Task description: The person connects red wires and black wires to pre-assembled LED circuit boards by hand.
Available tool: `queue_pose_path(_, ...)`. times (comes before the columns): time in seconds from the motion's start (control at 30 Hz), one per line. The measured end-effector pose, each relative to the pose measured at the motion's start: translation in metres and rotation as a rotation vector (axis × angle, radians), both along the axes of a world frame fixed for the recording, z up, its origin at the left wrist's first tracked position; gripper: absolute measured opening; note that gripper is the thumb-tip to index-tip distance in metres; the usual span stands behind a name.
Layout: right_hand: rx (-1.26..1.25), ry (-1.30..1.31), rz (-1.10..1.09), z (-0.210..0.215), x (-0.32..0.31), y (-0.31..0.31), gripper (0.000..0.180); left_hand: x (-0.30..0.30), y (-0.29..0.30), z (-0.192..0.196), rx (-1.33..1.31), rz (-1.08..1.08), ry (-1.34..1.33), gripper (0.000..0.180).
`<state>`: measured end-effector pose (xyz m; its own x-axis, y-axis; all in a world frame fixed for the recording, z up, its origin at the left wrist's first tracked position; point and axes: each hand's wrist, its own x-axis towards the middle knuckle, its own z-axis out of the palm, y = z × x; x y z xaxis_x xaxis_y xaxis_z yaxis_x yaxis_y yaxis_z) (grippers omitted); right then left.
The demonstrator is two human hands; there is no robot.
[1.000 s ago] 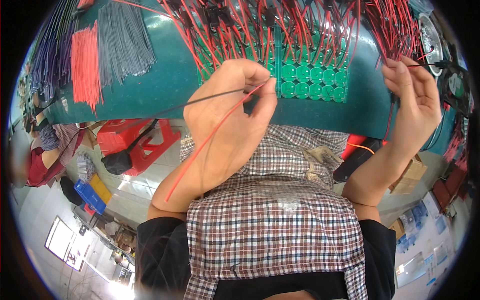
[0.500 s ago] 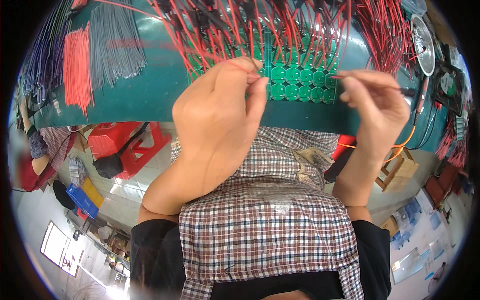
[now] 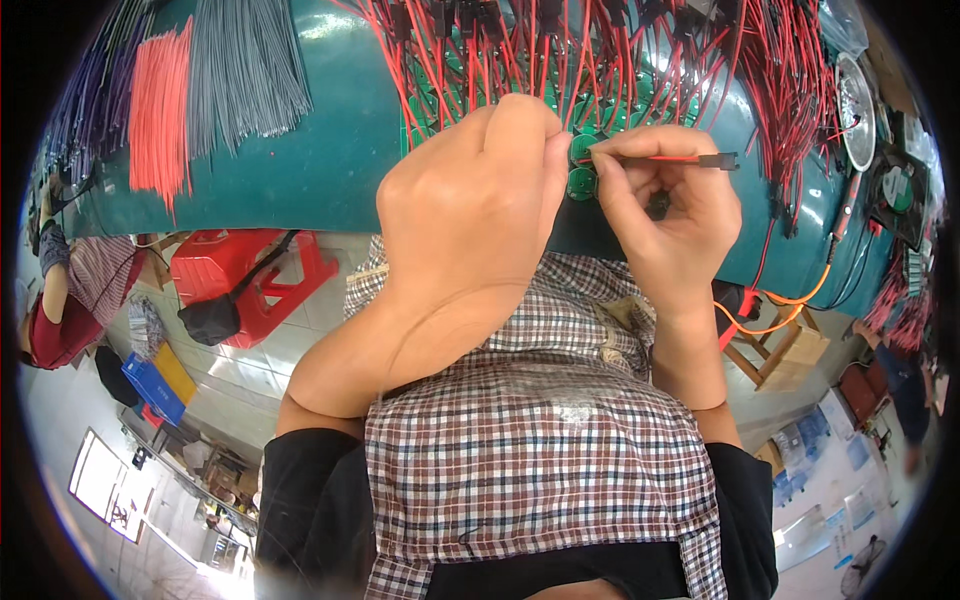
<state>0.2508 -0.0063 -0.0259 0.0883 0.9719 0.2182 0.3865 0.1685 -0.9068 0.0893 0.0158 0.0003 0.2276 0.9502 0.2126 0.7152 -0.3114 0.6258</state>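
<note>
My right hand [image 3: 675, 215] is closed in a pinch on a red and black wire lead [image 3: 665, 159]. The lead's black plug [image 3: 722, 161] sticks out past the fingers on the right, and its other end points at a round green circuit board [image 3: 581, 183] in a panel. Just left of that, my left hand [image 3: 465, 205] has its thumb and forefinger pressed together over the panel. Whatever it grips is hidden behind the hand. Many red and black leads with black plugs [image 3: 465, 20] stand up from the panel behind both hands.
Bundles of red wires [image 3: 160, 115] and grey wires [image 3: 245, 70] lie at the left of the green tabletop [image 3: 330, 190]. At the right are more leads [image 3: 790, 90], a metal dish [image 3: 855, 110] and a soldering iron [image 3: 846, 205] with an orange cord. A red stool [image 3: 235, 280] stands below.
My right hand has moved left with the wire lead, up close to my left hand. My left hand has shifted slightly right and now covers more of the panel.
</note>
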Motion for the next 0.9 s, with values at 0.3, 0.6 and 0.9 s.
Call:
queue_pose_path(0.3,0.016,0.024,-0.021,-0.002,-0.001,0.002,0.019,-0.044,0.010,0.032,-0.086,0.201,-0.265,0.009)
queue_pose_path(0.6,0.126,-0.205,0.059,0.003,0.001,0.002,0.023,-0.220,0.066,0.024,0.060,0.755,0.475,0.033)
queue_pose_path(0.9,0.064,-0.150,0.068,0.007,0.001,0.006,0.041,-0.364,0.083,-0.024,-0.285,0.627,0.414,0.031)
